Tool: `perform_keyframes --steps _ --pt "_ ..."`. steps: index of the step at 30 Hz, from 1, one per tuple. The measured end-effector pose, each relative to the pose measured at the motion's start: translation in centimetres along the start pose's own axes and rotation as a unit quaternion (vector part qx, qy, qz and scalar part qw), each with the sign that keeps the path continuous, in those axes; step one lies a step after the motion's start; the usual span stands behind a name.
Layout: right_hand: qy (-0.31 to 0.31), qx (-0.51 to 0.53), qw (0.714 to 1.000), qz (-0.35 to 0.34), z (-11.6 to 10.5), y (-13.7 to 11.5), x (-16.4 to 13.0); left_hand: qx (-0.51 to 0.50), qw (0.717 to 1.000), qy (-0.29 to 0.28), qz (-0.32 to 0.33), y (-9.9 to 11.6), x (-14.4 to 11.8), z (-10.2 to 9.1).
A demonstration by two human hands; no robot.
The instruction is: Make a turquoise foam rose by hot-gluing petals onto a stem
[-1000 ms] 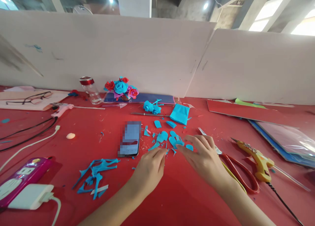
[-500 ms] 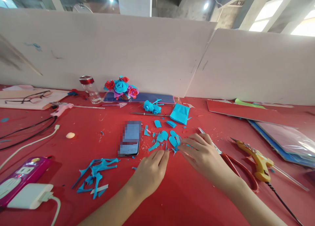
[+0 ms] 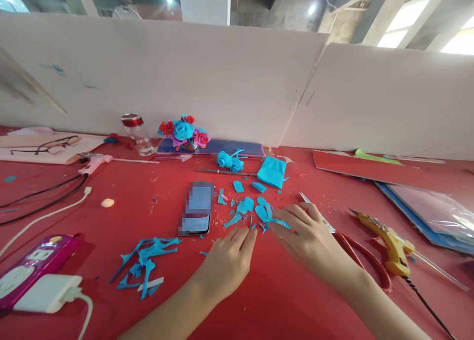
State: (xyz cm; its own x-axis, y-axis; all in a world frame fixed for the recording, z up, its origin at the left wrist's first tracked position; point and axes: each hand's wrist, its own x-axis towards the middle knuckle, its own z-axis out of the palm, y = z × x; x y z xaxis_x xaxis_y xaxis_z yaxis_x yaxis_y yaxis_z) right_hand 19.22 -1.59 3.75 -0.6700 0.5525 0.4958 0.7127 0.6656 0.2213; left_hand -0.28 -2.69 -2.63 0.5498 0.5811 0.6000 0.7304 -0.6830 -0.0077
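Phone [image 3: 196, 207] screen blurred, unreadable. Scissors [image 3: 355, 253] partly hidden under right hand [image 3: 309, 241]. Power strip [image 3: 31, 268] cut off by left edge. Glue gun [image 3: 385, 233] cord runs past bottom edge.

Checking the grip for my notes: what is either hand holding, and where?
Right hand pinches a blue paper scrap at its near end; left hand holds nothing.
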Motion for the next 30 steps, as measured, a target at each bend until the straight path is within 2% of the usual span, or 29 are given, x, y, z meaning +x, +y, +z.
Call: perform_keyframes --steps 8,10,12,14,17,21,24,28,30 --pt "0.000 0.009 1.000 -0.002 0.3 -0.1 0.1 -0.026 1.000 0.014 0.003 0.1 0.3 -0.3" --pt "0.002 0.021 1.000 0.000 0.2 0.0 0.1 -0.066 0.997 0.014 -0.022 0.1 0.4 -0.3" --pt "0.027 0.049 0.998 0.022 -0.2 0.2 0.0 -0.141 0.987 0.008 -0.080 0.2 0.8 -0.5" --pt "0.081 0.086 0.991 0.071 -0.8 0.6 -0.3 -0.244 0.955 -0.006 -0.168 0.2 1.2 -0.7" --pt "0.178 0.111 0.964 0.162 -1.8 1.2 -1.1 -0.383 0.879 -0.014 -0.283 0.2 1.8 -1.1" --pt "0.238 0.107 0.931 0.255 -2.4 1.9 -2.6 -0.514 0.772 -0.046 -0.370 0.1 2.2 -1.3" --pt "0.210 0.104 0.934 0.269 -2.1 2.1 -3.4 -0.559 0.723 -0.063 -0.400 0.0 2.2 -1.2" --pt "0.060 0.136 0.955 0.256 -1.2 1.3 -3.6 -0.577 0.703 -0.069 -0.410 0.0 2.3 -1.0" --pt "-0.021 0.188 0.944 0.269 -0.8 0.6 -3.5 -0.577 0.701 -0.068 -0.414 0.0 2.3 -0.9"
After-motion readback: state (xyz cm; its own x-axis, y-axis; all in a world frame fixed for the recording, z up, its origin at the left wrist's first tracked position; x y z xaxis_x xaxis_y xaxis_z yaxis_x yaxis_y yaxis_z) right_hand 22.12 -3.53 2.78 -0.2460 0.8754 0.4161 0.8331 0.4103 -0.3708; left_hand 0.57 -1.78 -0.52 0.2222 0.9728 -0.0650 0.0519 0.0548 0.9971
